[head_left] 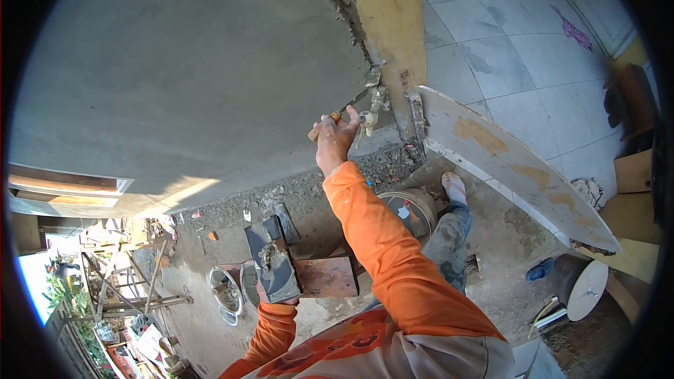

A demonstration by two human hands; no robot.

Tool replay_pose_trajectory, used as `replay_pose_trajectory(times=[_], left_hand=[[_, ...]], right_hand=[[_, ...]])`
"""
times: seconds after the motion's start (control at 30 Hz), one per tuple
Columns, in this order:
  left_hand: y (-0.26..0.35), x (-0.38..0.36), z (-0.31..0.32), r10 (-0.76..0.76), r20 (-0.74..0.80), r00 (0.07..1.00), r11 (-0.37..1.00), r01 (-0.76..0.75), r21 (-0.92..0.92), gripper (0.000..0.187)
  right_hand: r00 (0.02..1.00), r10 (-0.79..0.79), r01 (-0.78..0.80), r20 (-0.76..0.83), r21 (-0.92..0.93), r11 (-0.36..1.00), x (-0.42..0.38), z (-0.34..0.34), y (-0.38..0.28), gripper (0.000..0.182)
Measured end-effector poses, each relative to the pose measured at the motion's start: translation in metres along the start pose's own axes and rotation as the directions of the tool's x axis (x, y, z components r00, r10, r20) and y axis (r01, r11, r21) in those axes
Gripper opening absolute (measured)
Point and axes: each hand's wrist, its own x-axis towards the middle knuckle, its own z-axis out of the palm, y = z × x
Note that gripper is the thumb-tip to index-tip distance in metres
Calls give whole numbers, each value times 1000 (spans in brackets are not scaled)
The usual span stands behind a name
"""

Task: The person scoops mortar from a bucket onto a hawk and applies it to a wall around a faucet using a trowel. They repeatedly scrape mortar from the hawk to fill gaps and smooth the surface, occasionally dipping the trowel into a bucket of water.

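My right hand [334,140] is closed around the wooden handle of a small trowel [357,100]. Its narrow blade reaches the wall's corner joint just above a pale tap [368,121]. Fresh grey plaster [196,77] covers the wall to the left of the trowel. Lower down, my left hand [265,293] grips a dark mortar board [281,274] from beneath, most of its fingers hidden. A lump of wet mortar [269,255] lies on that board. A reddish-brown wooden piece [327,277] extends from the board's right side.
A large bucket [411,214] stands by my foot, and a smaller pail [226,293] is at the left. A long pale panel [505,158] leans on the right beside the tiled floor [519,56]. Rubble [309,186] lines the wall base. Timber framing [126,281] stands at far left.
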Motion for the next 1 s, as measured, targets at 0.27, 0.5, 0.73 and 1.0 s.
replay_pose_trajectory(times=[0.27,0.5,0.73,1.0], left_hand=[[-4,-15,13,38,-40,998,999,-36,28,45],[2,0,-28,110,-132,985,992,-117,-39,54],[-12,5,0,42,-57,998,996,-46,-78,46],[-13,5,2,52,-173,984,992,-71,-102,41]], right_hand=[[944,116,-121,-309,2,993,74,36,-7,59],[943,299,-299,147,-23,954,-3,-11,2,56],[1000,24,-25,-8,-79,997,55,-10,-48,59],[990,76,-40,118,-282,959,13,0,9,57]])
